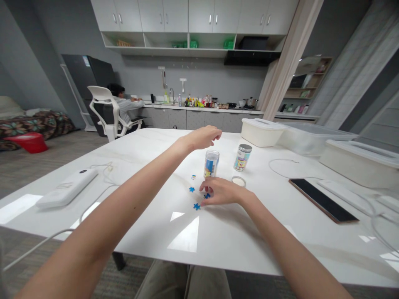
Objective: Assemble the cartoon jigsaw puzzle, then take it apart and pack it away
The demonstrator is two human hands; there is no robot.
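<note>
My right hand (222,192) rests low on the table, its thumb and fingers curled around a blue puzzle piece (207,195) that is partly hidden. Beside its thumb lies another blue puzzle piece (196,206). Farther left are a blue piece (191,189) and a white-and-blue one (193,177). Just behind the right hand stands a clear-topped can (211,163) with a blue and yellow cartoon label, its lid off. Above that can hangs my left hand (205,138), fingers bent downward and close together; whatever they hold, if anything, is hidden.
A second can (242,158) with a metal lid stands at the right, near a loose round lid (238,181). Farther right lie a dark phone-like slab (322,200) and cables. White bins (263,132) line the back right. A white power bank (68,187) is left. A person (126,106) sits beyond.
</note>
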